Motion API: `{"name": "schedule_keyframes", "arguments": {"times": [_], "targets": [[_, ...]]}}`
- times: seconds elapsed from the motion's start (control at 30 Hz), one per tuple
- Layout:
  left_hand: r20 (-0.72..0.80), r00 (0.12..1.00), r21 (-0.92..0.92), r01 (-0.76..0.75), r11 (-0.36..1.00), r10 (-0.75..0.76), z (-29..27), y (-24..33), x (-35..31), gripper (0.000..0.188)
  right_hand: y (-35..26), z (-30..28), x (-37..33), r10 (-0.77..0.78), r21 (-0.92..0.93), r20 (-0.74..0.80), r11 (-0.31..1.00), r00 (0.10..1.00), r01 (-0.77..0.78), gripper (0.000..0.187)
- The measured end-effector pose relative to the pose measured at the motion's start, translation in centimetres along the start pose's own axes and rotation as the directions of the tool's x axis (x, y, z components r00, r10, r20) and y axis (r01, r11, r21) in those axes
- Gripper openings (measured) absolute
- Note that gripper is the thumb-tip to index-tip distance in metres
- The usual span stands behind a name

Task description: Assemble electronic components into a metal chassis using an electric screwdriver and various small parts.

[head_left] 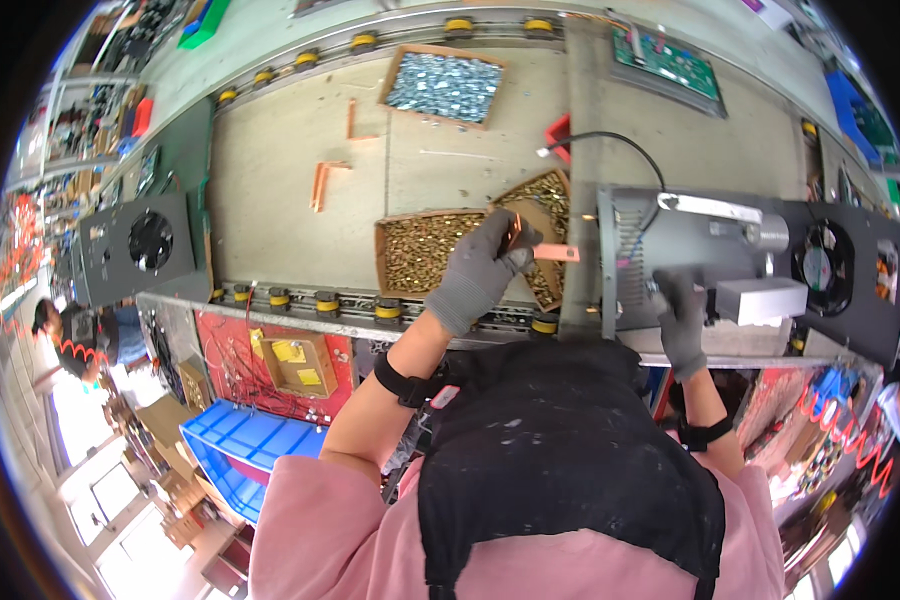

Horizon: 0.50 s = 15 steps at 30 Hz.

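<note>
Roller rails with yellow wheels (388,309) run along the near and far edges of a pale worktop (290,235), bending toward the rim of the view. On it sit a tray of silvery small parts (443,87) and, nearer the person, a cardboard box of brass-coloured small parts (425,255), with a second such box (545,190) beside it. More bent copper strips (320,187) lie farther left. The gloved left hand (475,275) is above the brass-coloured parts, its grip closed on a copper strip (562,253), whose flat, holed end points right. At the right, a dark grey housing (630,290) carries a fan (822,268) and a pale metal block (762,300). The gloved right hand (682,315) is over the housing, just left of the block, fingers bent; it is blurred, so whether its grip has hold of anything cannot be told.
</note>
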<state>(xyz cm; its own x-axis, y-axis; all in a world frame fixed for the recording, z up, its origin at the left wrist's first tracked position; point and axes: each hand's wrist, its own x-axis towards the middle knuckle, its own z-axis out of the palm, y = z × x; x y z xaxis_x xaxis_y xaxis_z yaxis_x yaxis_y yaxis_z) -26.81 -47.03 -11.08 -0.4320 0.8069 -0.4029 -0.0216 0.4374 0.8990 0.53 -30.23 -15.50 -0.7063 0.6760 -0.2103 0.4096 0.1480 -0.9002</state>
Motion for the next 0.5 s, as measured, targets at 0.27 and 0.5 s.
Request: {"name": "schedule_keyframes", "arguments": {"times": [0.27,0.5], "targets": [[0.049,0.97,0.427,-0.237,0.873,0.239,5.2,4.5,4.3,0.024,-6.1,1.9,5.5,-0.222,-0.099,-0.063,0.971,0.973,0.215,0.025],[0.112,0.964,0.44,-0.265,0.858,0.24,7.6,6.1,8.7,0.031,-5.0,1.2,8.1,-0.134,-0.243,-0.013,0.962,0.991,0.127,0.026]]}}
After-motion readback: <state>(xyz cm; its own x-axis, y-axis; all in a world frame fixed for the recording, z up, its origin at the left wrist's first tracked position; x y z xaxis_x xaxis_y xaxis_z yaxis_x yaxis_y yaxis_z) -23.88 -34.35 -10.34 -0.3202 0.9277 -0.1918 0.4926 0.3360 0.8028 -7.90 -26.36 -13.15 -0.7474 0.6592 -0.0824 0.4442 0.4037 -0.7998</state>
